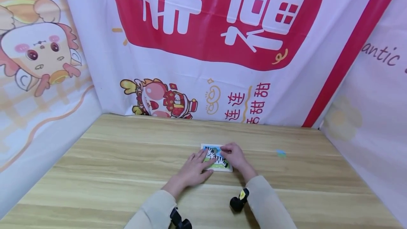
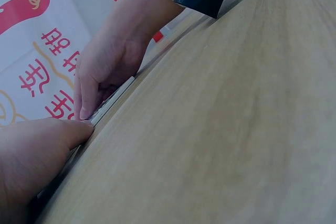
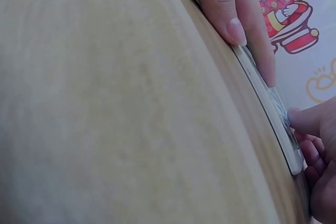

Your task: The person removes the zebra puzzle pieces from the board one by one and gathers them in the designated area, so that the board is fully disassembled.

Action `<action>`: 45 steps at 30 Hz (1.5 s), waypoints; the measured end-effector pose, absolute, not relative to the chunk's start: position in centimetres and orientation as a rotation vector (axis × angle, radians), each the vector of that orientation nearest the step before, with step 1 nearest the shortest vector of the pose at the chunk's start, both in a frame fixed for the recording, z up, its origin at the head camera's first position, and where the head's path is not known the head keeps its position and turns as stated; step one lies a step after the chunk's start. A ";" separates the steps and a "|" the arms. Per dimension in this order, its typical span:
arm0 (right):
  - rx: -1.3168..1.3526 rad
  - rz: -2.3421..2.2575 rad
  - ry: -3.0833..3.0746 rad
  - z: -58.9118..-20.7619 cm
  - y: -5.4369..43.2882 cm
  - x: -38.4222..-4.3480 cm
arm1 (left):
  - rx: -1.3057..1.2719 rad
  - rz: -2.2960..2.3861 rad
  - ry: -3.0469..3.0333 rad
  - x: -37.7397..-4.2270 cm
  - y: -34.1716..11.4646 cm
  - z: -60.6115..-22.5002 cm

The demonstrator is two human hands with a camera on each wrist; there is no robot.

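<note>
A small zebra picture puzzle board (image 1: 218,159) lies flat on the wooden table (image 1: 127,158). My left hand (image 1: 194,169) rests on the board's left part with its fingers straight and flat. My right hand (image 1: 233,154) is over the right part, fingers bent down, fingertips pressing on the board's far edge. In the left wrist view the board (image 2: 113,99) shows edge-on between my left hand (image 2: 31,156) and my right hand (image 2: 105,61). In the right wrist view the board (image 3: 273,114) lies under my left fingers (image 3: 236,9), with my right fingers (image 3: 320,150) at its corner.
One small blue-green loose piece (image 1: 281,153) lies on the table to the right of the board. Printed fabric walls (image 1: 203,45) close in the table at the back and on both sides. Black cameras sit on my right wrist (image 1: 239,200) and left wrist (image 1: 179,220).
</note>
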State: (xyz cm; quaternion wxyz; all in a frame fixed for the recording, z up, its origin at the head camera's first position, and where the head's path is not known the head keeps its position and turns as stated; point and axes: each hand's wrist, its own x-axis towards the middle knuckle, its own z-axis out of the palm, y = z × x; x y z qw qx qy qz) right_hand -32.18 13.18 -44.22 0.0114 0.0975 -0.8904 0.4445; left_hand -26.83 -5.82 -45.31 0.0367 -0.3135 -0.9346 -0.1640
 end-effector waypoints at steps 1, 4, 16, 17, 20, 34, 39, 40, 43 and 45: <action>0.297 1.383 -2.782 -44.2 13.2 -32.2 | -0.964 -0.505 -2.871 -26.8 -5.8 -45.3; 0.249 1.372 -2.804 -44.2 13.1 -32.2 | -0.966 -0.505 -2.874 -26.9 -5.7 -45.2; 0.148 1.377 -2.778 -44.3 12.2 -32.3 | -0.955 -0.495 -2.867 -26.9 -5.8 -45.4; 0.143 1.372 -2.780 -44.4 12.2 -32.3 | -0.951 -0.494 -2.869 -26.8 -5.8 -45.4; 0.137 1.355 -2.778 -44.5 12.0 -32.2 | -0.951 -0.492 -2.864 -26.7 -5.8 -45.5; 0.156 1.342 -2.710 -44.6 11.8 -32.9 | -0.950 -0.492 -2.851 -26.9 -5.7 -45.2; 0.158 1.365 -2.753 -44.5 11.9 -32.7 | -0.953 -0.471 -2.847 -26.7 -5.7 -45.3; 0.151 1.371 -2.761 -44.5 11.9 -32.6 | -0.955 -0.473 -2.849 -26.7 -5.7 -45.3; 0.149 1.380 -2.759 -44.5 11.9 -32.6 | -0.951 -0.484 -2.850 -26.7 -5.7 -45.2; 0.165 1.372 -2.752 -44.6 12.0 -32.7 | -0.944 -0.492 -2.848 -26.7 -5.7 -45.2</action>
